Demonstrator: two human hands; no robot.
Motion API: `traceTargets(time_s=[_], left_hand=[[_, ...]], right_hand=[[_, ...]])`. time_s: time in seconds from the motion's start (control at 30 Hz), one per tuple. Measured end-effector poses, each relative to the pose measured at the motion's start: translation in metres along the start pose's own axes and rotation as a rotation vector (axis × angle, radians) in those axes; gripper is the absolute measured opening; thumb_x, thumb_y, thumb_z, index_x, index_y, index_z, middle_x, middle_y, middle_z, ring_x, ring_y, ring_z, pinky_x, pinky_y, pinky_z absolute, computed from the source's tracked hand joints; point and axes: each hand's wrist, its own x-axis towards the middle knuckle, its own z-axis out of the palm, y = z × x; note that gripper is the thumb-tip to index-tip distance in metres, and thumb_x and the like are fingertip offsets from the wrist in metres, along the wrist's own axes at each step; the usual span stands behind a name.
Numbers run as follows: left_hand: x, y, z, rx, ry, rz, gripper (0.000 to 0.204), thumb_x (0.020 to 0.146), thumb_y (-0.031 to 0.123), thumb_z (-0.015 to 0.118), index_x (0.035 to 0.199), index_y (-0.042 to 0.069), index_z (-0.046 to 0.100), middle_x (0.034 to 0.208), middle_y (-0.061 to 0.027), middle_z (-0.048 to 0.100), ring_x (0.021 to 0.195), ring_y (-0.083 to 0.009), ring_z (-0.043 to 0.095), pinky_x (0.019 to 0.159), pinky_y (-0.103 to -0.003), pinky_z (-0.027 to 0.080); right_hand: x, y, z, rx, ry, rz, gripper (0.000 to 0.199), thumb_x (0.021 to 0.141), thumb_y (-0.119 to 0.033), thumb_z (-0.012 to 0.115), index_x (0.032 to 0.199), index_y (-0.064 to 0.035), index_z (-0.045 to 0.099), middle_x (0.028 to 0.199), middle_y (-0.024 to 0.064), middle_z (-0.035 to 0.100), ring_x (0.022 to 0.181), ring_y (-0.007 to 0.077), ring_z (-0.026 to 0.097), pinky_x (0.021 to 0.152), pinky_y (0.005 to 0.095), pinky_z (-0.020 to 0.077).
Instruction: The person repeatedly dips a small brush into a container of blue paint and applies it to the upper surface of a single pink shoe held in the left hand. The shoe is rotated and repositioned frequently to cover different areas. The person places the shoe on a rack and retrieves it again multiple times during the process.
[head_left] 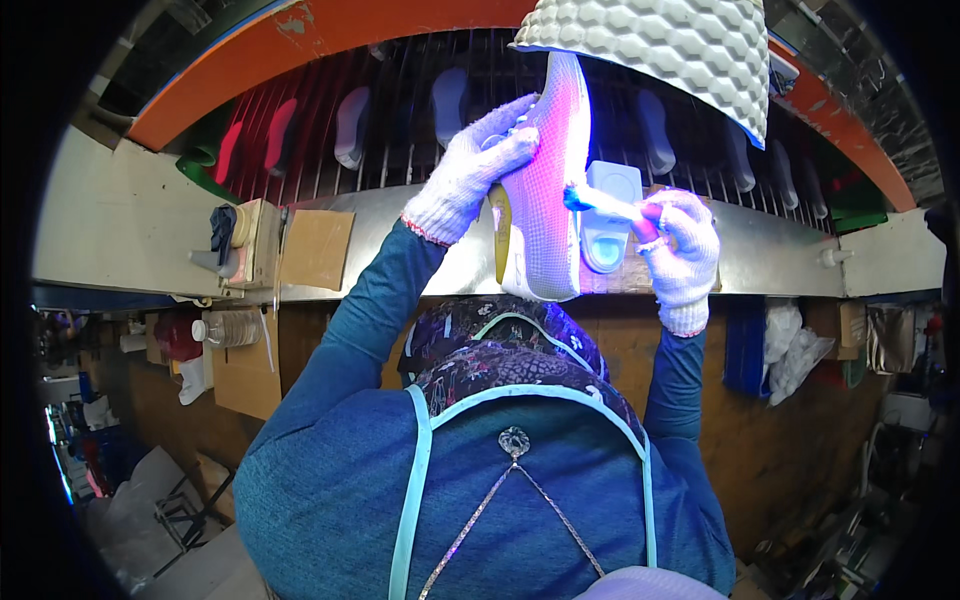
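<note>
Fingers of your gloved left hand (478, 165) curl closed around the upper side of a white mesh shoe (550, 180), holding it upright at upper centre of the frame, its long axis running nearly vertical, one end up under a white dimpled lamp shade (650, 45) and the other down near the metal desk (400, 235). Your gloved right hand (685, 250), just right of the shoe, pinches a small brush (600, 203) tight; the brush lies almost level, bristles pointing left and meeting the shoe's right edge. Your left hand sits higher on the shoe; your right is lower. Behind the brush a pale blue sole piece (610, 215) stands close beside the shoe. Purple light washes the shoe, so any glue on it is hard to make out. Your left fingertips are hidden behind the shoe, and the lamp shade cuts off its top end.
</note>
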Motion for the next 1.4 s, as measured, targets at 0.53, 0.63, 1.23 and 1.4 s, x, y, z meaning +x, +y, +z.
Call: traceTargets(time_s=[0.53,0.63,1.23,1.4], left_hand=[[0.008,-0.010,0.012,-0.216,-0.048,-0.056,0.062,0.094,0.029,0.067,0.145,0.002,0.043,0.135,-0.0084,0.057,0.123,-0.0165,0.055,0.106,-0.031,0.043],[0.010,-0.011,0.018,-0.265,-0.045,-0.065,0.062,0.094,0.026,0.067,0.145,0.002,0.042,0.137,-0.0089,0.055,0.126,-0.0178,0.053,0.107,-0.032,0.043],[0.014,-0.031,0.005,-0.216,0.233,-0.161,0.055,0.093,0.013,0.068,0.140,-0.002,0.044,0.126,-0.0087,0.061,0.113,-0.0156,0.059,0.098,-0.029,0.048],[0.017,-0.035,-0.003,-0.158,0.243,-0.167,0.065,0.088,0.010,0.073,0.143,-0.006,0.040,0.127,-0.0118,0.060,0.115,-0.0175,0.059,0.100,-0.029,0.046]], right_hand=[[0.003,-0.004,0.008,0.376,0.126,0.372,0.017,0.078,-0.002,0.075,0.093,0.0014,0.070,0.096,0.0052,0.061,0.088,0.0135,0.060,0.075,0.0274,0.0507],[0.006,-0.003,0.007,0.278,0.120,0.355,0.013,0.081,0.001,0.071,0.094,0.0027,0.070,0.096,0.0037,0.059,0.083,0.0097,0.058,0.065,0.0237,0.0491],[-0.039,-0.008,-0.019,0.588,-0.009,0.748,0.015,0.085,-0.005,0.072,0.094,0.0063,0.071,0.088,0.0038,0.059,0.070,0.0079,0.054,0.059,0.0225,0.0405],[-0.037,-0.016,-0.034,0.300,-0.019,0.649,0.015,0.084,-0.009,0.074,0.086,0.0048,0.069,0.083,0.0049,0.058,0.065,0.0090,0.053,0.057,0.0240,0.0403]])
